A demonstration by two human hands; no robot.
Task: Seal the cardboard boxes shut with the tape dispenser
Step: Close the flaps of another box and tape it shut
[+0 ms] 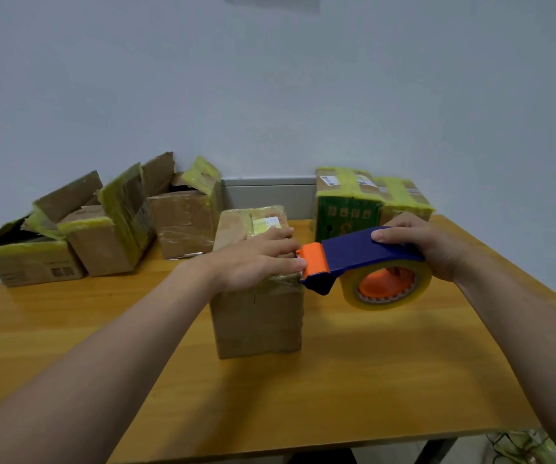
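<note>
Most likely a plain office or small packing room. Told by a wood-laminate desk (370, 363) on a dark leg (437, 447), set against a bare pale wall (270, 78) with a grey panel (266, 195) behind the far edge. Along that far edge, worn open boxes (35, 259) toward the left corner and taped boxes (347, 209) toward the right, with printed labels (328, 180) on top. Below the near right corner, loose cables (504, 443) on the floor.
</note>
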